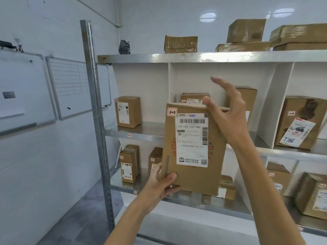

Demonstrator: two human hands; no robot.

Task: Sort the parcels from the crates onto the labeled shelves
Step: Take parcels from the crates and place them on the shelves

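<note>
I hold a flat brown cardboard parcel (192, 149) upright in front of the metal shelf unit (194, 57). A white shipping label and a small pink tag reading "1-1" face me. My left hand (162, 183) grips the parcel's lower left corner, thumb on the front. My right hand (228, 110) is at its upper right edge, thumb touching the top corner and fingers spread straight behind it. The middle shelf edge carries a "1-1" label (129, 135) under the left compartment, where one small box (127, 111) stands.
White dividers split the shelves into compartments with several brown boxes; a box marked "7786" (299, 122) leans at the right. More cartons sit on the top shelf. A steel upright (96, 112) stands at the left, with whiteboards (69, 85) on the wall beside it.
</note>
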